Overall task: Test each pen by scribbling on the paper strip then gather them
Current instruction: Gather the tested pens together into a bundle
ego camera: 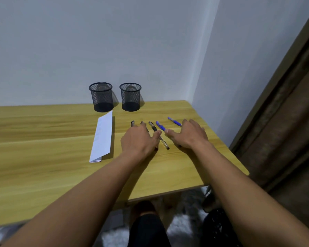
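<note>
Five pens lie in a loose row on the right part of the table [43, 148]. There are three dark ones [132, 123] [142, 123] [152, 126] and, right of them, two blue ones [160, 126] [174, 121]. Both hands lie over the row. The left hand [139, 139] covers the near ends of the two leftmost dark pens, with its thumb against the third. The right hand [187, 136] rests on the blue pair. Each grip is spread and fairly flat, pinching nothing.

The paper strip [103, 138] lies just left of the pens, pointing away toward two mesh cups [101, 97] [130, 97] at the far edge. Whether it bears any ink cannot be told, though it looks white, so the testing probably has yet to start.

To do this step well, take one pen rather than raking at several. The third dark pen is the easiest, since most of its barrel is free between the hands. Pinch it near the tip end with the right hand and roll it into a writing hold. Move the left hand across to press the strip flat, because a light folded paper will likely slide under a scribble. Set tested pens apart from the untested ones so none gets tried twice.
</note>
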Tool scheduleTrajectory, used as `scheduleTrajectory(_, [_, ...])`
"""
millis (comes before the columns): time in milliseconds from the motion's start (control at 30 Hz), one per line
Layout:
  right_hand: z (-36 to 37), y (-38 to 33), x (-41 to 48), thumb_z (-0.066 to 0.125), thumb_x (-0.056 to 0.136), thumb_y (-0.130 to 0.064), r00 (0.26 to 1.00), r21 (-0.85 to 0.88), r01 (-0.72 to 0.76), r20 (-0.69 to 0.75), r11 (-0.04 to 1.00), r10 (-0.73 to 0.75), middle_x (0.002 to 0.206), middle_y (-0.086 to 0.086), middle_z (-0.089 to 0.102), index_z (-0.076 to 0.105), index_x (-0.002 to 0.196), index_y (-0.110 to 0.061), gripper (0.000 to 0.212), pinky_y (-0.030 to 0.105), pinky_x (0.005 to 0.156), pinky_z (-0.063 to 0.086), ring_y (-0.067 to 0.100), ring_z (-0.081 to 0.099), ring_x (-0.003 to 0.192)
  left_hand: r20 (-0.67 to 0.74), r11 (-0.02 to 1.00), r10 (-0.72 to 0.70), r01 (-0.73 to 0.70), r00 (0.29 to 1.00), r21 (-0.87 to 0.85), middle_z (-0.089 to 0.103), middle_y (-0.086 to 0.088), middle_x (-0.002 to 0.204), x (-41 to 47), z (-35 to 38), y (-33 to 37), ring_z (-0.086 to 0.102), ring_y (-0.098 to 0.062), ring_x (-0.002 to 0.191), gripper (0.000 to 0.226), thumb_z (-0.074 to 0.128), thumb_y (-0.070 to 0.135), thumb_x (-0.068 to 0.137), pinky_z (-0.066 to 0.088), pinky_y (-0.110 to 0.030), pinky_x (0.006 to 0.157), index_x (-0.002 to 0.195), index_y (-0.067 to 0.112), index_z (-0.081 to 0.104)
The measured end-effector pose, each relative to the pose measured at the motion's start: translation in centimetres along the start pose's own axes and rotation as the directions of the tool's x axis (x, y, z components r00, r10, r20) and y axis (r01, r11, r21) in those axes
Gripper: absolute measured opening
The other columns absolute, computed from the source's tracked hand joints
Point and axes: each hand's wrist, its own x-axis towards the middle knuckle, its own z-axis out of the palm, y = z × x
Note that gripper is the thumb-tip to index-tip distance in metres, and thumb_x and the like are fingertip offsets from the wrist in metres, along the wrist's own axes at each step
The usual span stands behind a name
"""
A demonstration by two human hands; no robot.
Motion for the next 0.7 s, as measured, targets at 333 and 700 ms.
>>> scheduleTrajectory(333, [0.7, 1.5, 1.2, 0.069, 0.086, -0.06, 0.993, 0.141, 0.118, -0.017, 0.983, -0.117, 0.076, -0.003, 0.054, 0.059, 0.097, -0.015, 0.048, 0.031, 0.054, 0.034, 0.021, 0.054, 0.073, -0.04, 0.994, -0.094, 0.092, 0.995, -0.051, 0.065, -0.001, 0.092, 1.7, 1.1, 1.5, 0.06, -0.025, 0.083, 0.031, 0.069, 0.043, 0.083, 0.044, -0.034, 0.064, 0.099, 0.018, 0.058])
scheduleTrajectory(700, [0.3, 2.1, 1.9, 0.078, 0.086, -0.038, 0.987, 0.246, 0.157, -0.003, 0.956, -0.161, 0.107, 0.003, 0.073, 0.074, 0.115, -0.016, 0.038, 0.042, 0.087, 0.056, 0.024, 0.067, 0.101, -0.015, 0.955, -0.193, 0.185, 0.981, -0.232, 0.067, -0.012, 0.123, 3.7, -0.2, 0.4, 0.06, -0.031, 0.113, 0.054, 0.084, 0.013, 0.077, 0.041, -0.032, 0.075, 0.126, 0.008, 0.061])
